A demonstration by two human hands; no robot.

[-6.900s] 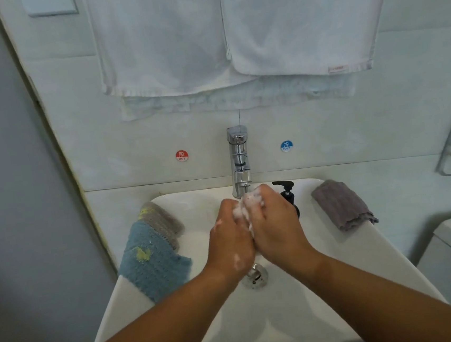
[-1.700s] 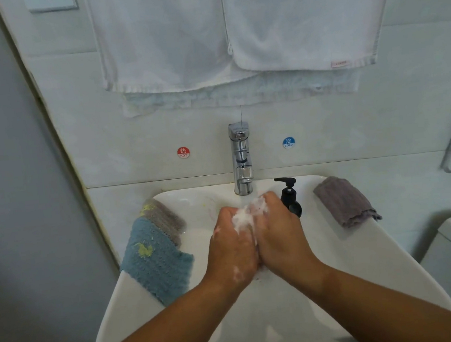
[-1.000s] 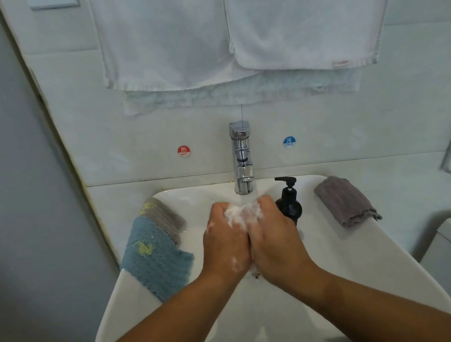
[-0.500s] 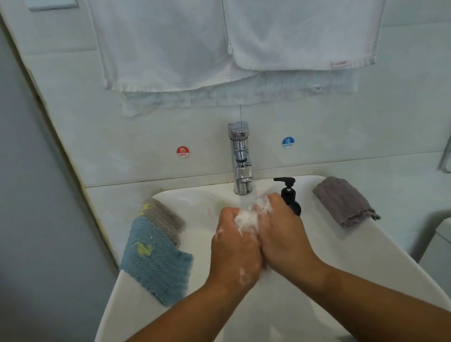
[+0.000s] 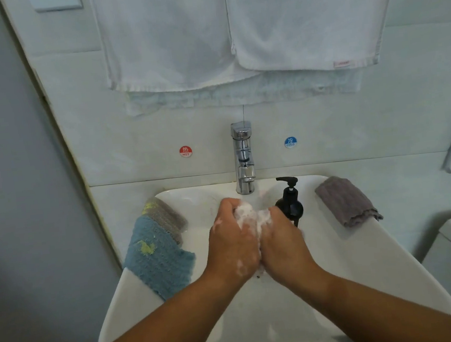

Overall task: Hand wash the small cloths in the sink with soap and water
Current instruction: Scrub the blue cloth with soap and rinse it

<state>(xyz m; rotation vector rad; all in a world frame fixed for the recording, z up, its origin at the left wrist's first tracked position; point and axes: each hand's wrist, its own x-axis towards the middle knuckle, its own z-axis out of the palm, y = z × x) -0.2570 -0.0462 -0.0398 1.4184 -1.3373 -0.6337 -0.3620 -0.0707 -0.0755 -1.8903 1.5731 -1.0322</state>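
Sudsy white cloth (image 5: pixel 251 219) bunched over the sink (image 5: pixel 366 267), three cloths on its rim.

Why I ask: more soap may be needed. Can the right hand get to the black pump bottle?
Probably yes: the soap bottle stands just beyond the right hand, nothing between, but that hand grips the sudsy cloth.

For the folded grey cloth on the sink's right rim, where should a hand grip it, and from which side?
Pinch the folded grey cloth at its ragged near end, coming from above with the right hand: that end overhangs the white sink's rim, so fingers can get under it.
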